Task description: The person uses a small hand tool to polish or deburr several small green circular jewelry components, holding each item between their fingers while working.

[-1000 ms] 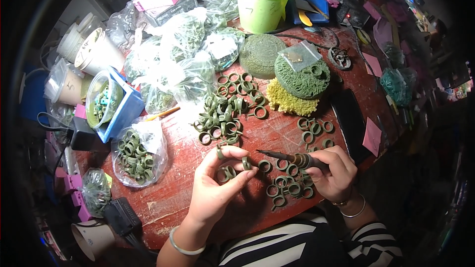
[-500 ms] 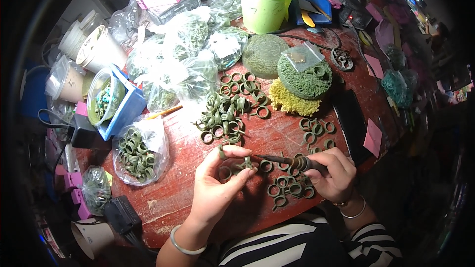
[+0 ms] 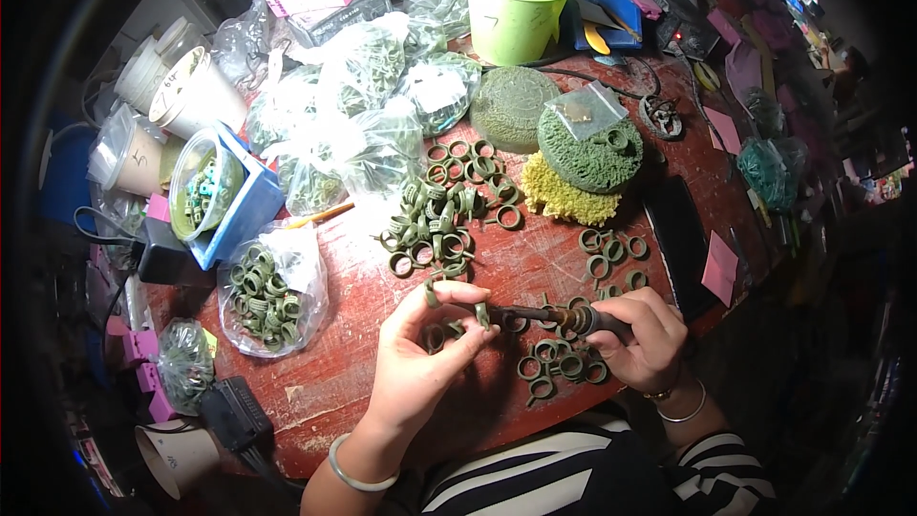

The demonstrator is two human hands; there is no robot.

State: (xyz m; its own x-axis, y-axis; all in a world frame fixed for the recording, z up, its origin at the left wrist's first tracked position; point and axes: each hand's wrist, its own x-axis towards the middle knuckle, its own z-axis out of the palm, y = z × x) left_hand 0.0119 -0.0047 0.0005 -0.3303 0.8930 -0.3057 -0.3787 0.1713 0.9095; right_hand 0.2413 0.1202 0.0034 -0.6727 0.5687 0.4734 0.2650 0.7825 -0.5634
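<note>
My left hand [image 3: 420, 358] pinches a small olive-green ring [image 3: 482, 314] at its thumb and fingertips, and another green ring [image 3: 430, 294] circles one of its fingers. My right hand [image 3: 646, 342] grips a dark pen-like tool [image 3: 544, 315], a hot-tip iron by its shape, whose thin tip reaches the pinched ring; exact contact is unclear. Similar loose rings [image 3: 562, 363] lie beside and beneath my hands, with a larger pile [image 3: 439, 215] above them. A plastic bag [image 3: 266, 301] of rings lies to the left.
Stacked round green pads [image 3: 590, 158] on a yellow sponge [image 3: 564, 199], a lime bucket [image 3: 516, 10], a phone-like black slab [image 3: 673, 253], many stuffed bags [image 3: 334, 115], a blue tray [image 3: 239, 210], white cups [image 3: 181, 96] and a black adapter [image 3: 234, 416] crowd the red table [image 3: 334, 401].
The tool in my right hand has moved left and slightly down, its tip now at or across the pinched ring. My left hand has shifted very slightly right.
</note>
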